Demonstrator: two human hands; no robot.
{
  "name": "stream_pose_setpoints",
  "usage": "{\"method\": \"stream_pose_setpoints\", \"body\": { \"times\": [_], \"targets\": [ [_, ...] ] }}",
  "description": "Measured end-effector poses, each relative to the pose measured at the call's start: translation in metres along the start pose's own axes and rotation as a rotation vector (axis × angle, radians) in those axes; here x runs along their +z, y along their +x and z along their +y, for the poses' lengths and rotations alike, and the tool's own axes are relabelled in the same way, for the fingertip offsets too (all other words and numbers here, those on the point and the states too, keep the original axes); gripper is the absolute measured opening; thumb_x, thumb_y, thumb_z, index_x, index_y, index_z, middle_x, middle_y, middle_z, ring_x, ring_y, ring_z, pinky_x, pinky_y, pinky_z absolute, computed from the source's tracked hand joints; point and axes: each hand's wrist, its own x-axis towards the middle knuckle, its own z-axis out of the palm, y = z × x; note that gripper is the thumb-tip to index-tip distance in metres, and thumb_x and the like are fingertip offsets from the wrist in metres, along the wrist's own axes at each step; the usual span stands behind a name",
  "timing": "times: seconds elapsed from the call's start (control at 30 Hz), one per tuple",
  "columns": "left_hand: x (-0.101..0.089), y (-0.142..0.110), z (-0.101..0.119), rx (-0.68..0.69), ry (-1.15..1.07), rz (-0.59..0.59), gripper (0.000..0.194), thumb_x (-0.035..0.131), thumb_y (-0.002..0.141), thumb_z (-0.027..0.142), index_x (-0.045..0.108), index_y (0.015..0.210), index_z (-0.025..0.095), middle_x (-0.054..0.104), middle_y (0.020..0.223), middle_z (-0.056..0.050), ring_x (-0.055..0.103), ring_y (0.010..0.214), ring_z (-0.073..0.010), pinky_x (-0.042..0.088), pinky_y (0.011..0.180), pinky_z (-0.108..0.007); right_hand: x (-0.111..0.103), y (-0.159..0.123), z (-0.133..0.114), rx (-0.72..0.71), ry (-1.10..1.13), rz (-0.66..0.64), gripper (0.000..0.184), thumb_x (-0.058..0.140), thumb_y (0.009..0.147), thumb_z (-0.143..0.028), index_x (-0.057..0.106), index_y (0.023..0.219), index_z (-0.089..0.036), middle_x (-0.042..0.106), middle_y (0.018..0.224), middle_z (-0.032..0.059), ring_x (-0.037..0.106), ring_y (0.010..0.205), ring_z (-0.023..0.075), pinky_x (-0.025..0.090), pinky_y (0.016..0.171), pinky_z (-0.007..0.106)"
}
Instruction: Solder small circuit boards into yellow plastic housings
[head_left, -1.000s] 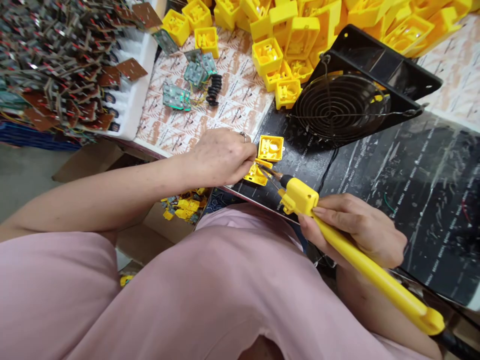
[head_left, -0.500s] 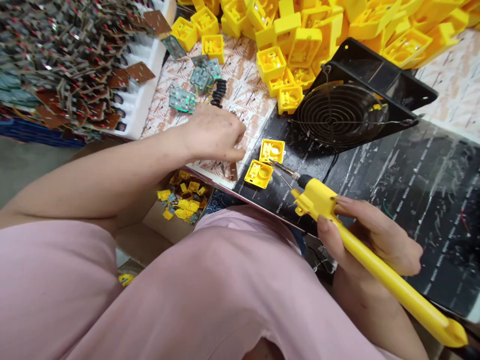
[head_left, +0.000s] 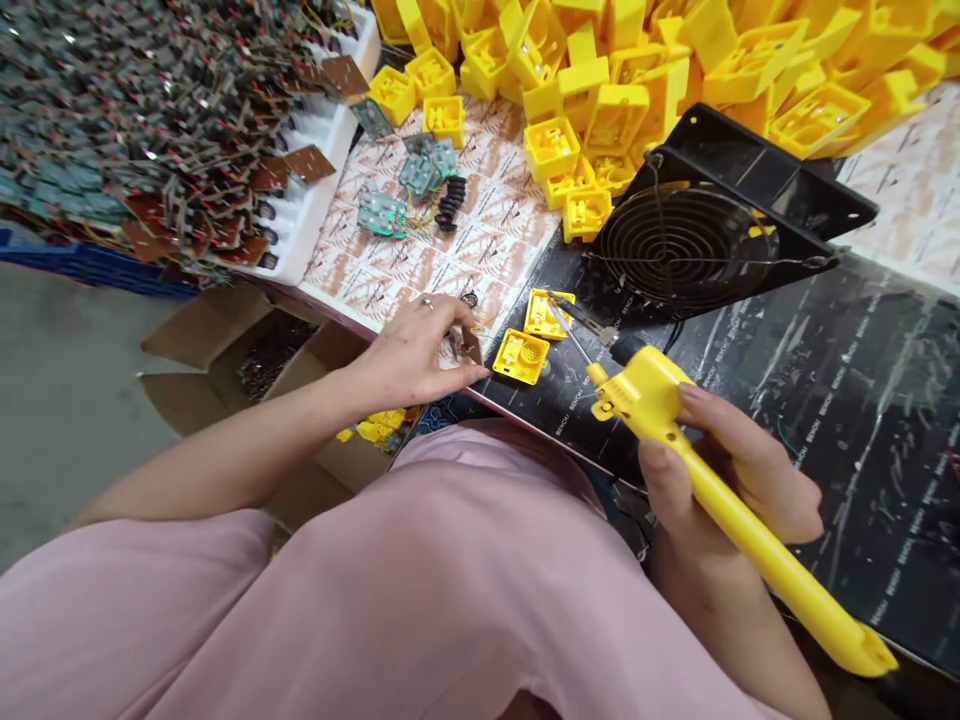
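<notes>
My right hand (head_left: 739, 475) is wrapped round the handle of a yellow soldering gun (head_left: 757, 550). Its metal tip and thin feed tube point left, over an open yellow case half (head_left: 550, 313). A second yellow case half (head_left: 520, 356), with a speaker grille, lies just beside it. My left hand (head_left: 420, 350) is at the bench's front edge, its fingers and thumb curled round a small brown circuit board (head_left: 469, 346). Thin wires show near the board, and a small black round part (head_left: 469, 299) lies by the fingertips.
A black fan (head_left: 690, 240) stands behind the case halves. Yellow cases (head_left: 585, 90) are heaped at the back. Green boards (head_left: 382, 213) and black rings (head_left: 451, 203) lie left of centre. A white foam tray (head_left: 330, 200) piled with boards stands left, above a cardboard box (head_left: 195, 330).
My left hand has drawn back toward the front edge and turned, so the brown board now shows between its fingers. The soldering gun has shifted slightly, its tip over the rear case half.
</notes>
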Motion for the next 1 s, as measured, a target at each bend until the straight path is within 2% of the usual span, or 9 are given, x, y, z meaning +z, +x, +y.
{"method": "stream_pose_setpoints", "body": {
  "times": [0.1, 0.2, 0.3, 0.4, 0.53, 0.63, 0.7, 0.8, 1.0],
  "targets": [
    [-0.009, 0.008, -0.006, 0.091, -0.043, 0.015, 0.038, 0.062, 0.089, 0.041, 0.06, 0.116, 0.015, 0.074, 0.105, -0.009, 0.07, 0.093, -0.0221, 0.056, 0.085, -0.035, 0.007, 0.013, -0.015, -0.106, -0.057, 0.134, 0.047, 0.082, 0.084, -0.023, 0.072, 0.13, -0.029, 0.078, 0.092, 0.0015, 0.069, 0.068, 0.0178, 0.057, 0.058, 0.03],
    [-0.018, 0.017, -0.019, 0.255, 0.154, 0.099, 0.031, 0.048, 0.1, 0.031, 0.063, 0.124, 0.018, 0.074, 0.115, -0.011, 0.069, 0.104, -0.024, 0.056, 0.093, -0.041, 0.006, 0.014, -0.018, -0.115, -0.106, 0.14, 0.045, 0.081, 0.084, -0.02, 0.074, 0.127, -0.03, 0.079, 0.091, 0.0003, 0.067, 0.063, 0.0159, 0.053, 0.053, 0.027],
    [-0.02, 0.019, -0.034, 0.501, 0.331, 0.016, 0.042, 0.03, 0.105, 0.02, 0.066, 0.127, 0.025, 0.073, 0.128, -0.009, 0.067, 0.116, -0.0241, 0.053, 0.102, -0.045, 0.003, 0.01, -0.014, -0.115, -0.129, 0.119, 0.046, 0.082, 0.084, -0.022, 0.073, 0.128, -0.03, 0.079, 0.091, 0.0005, 0.068, 0.062, 0.0158, 0.054, 0.053, 0.027],
    [-0.021, 0.014, -0.04, 0.619, 0.281, 0.038, 0.04, 0.037, 0.103, 0.021, 0.066, 0.13, 0.027, 0.067, 0.143, -0.007, 0.061, 0.132, -0.0252, 0.048, 0.113, -0.048, 0.0, 0.008, -0.009, -0.144, -0.112, 0.077, 0.051, 0.084, 0.085, -0.031, 0.069, 0.134, -0.029, 0.079, 0.093, 0.0021, 0.071, 0.065, 0.0173, 0.059, 0.057, 0.028],
    [-0.03, 0.016, -0.023, 0.335, 0.102, 0.175, 0.039, 0.045, 0.101, 0.036, 0.072, 0.121, 0.016, 0.074, 0.127, -0.014, 0.069, 0.117, -0.0277, 0.052, 0.103, -0.045, 0.002, 0.01, -0.007, -0.225, -0.145, 0.136, 0.064, 0.083, 0.084, -0.048, 0.064, 0.141, -0.027, 0.08, 0.101, 0.0053, 0.076, 0.076, 0.0216, 0.063, 0.067, 0.031],
    [-0.036, 0.036, -0.003, 0.103, 0.229, 0.145, 0.041, 0.042, 0.099, 0.041, 0.077, 0.103, 0.018, 0.076, 0.107, -0.011, 0.069, 0.11, -0.0304, 0.048, 0.1, -0.048, 0.007, 0.02, -0.015, -0.2, -0.063, -0.021, 0.058, 0.071, 0.095, -0.049, 0.059, 0.147, -0.027, 0.079, 0.087, 0.0008, 0.075, 0.069, 0.0175, 0.062, 0.064, 0.026],
    [-0.037, 0.052, 0.008, 0.091, 0.316, 0.086, 0.035, 0.049, 0.094, 0.041, 0.077, 0.095, 0.02, 0.074, 0.098, -0.009, 0.066, 0.11, -0.0317, 0.046, 0.099, -0.048, 0.01, 0.027, -0.021, -0.207, -0.101, -0.172, 0.044, 0.066, 0.1, -0.037, 0.061, 0.143, -0.028, 0.075, 0.073, -0.0043, 0.071, 0.057, 0.0139, 0.059, 0.06, 0.023],
    [-0.037, 0.071, 0.019, 0.167, 0.385, -0.039, 0.024, 0.058, 0.086, 0.035, 0.076, 0.087, 0.019, 0.071, 0.083, -0.007, 0.066, 0.105, -0.0304, 0.045, 0.097, -0.044, 0.016, 0.035, -0.026, -0.247, -0.219, -0.244, 0.023, 0.068, 0.099, -0.019, 0.07, 0.119, -0.028, 0.071, 0.067, -0.0079, 0.068, 0.053, 0.0117, 0.055, 0.057, 0.022],
    [-0.041, 0.095, 0.012, 0.208, 0.436, -0.285, 0.013, 0.064, 0.076, 0.027, 0.076, 0.08, 0.023, 0.069, 0.076, -0.001, 0.068, 0.097, -0.0262, 0.047, 0.094, -0.037, 0.038, 0.042, -0.019, -0.276, -0.222, -0.351, 0.026, 0.075, 0.094, -0.024, 0.064, 0.118, -0.025, 0.079, 0.103, 0.0036, 0.075, 0.089, 0.0201, 0.059, 0.084, 0.033]
  ]
}}
